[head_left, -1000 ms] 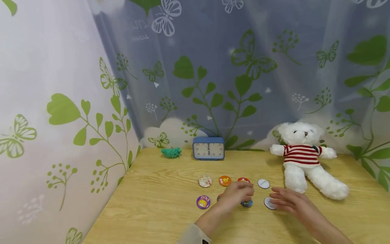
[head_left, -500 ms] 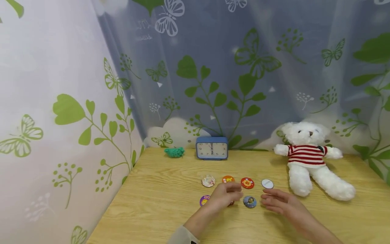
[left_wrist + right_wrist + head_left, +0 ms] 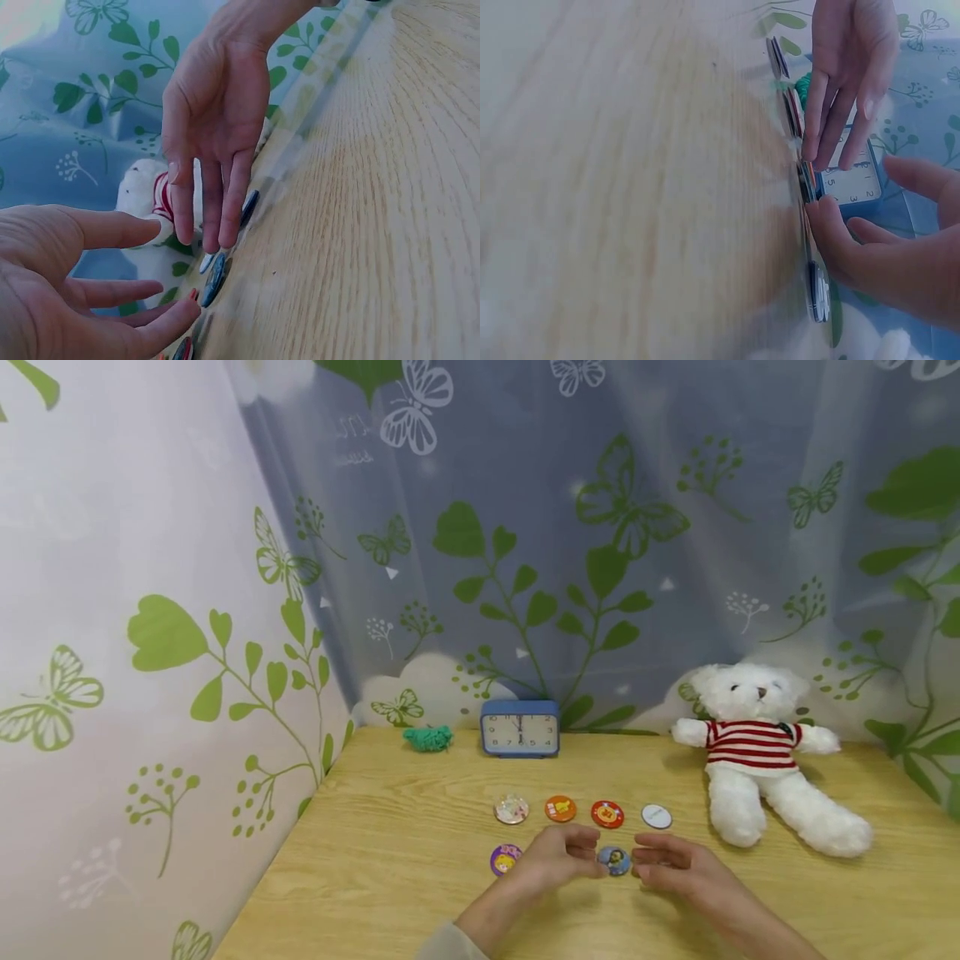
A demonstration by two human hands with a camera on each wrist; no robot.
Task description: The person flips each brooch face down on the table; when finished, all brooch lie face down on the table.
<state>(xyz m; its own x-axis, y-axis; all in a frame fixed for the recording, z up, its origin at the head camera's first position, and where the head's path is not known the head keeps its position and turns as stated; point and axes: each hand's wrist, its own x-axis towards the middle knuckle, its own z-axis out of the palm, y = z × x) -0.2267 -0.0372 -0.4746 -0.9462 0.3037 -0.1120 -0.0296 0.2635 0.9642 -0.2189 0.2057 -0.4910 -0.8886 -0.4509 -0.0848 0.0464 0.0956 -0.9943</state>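
Round button badges lie in two rows on the wooden table (image 3: 375,827). My left hand (image 3: 551,862) hovers at the left of a blue badge (image 3: 614,860) in the near row, its fingers apart and loosely bent. On that badge's other side is my right hand (image 3: 686,870), fingers relaxed, palm facing the left hand. Neither hand holds anything. A purple badge (image 3: 505,860) is partly covered by the left hand. Behind the hands lie a glittery pale badge (image 3: 512,809), an orange badge (image 3: 560,808), a red badge (image 3: 607,814) and a white badge (image 3: 657,816).
At the table's back stand a blue alarm clock (image 3: 521,728) and a small green bundle (image 3: 428,739). A white teddy bear (image 3: 753,747) in a striped shirt sits at the right. A patterned curtain (image 3: 487,568) hangs close behind and along the left.
My left hand has drawn back leftward, uncovering the red and blue badges. My right hand has shifted left toward the blue badge, hiding the near white badge. The badges look unmoved.
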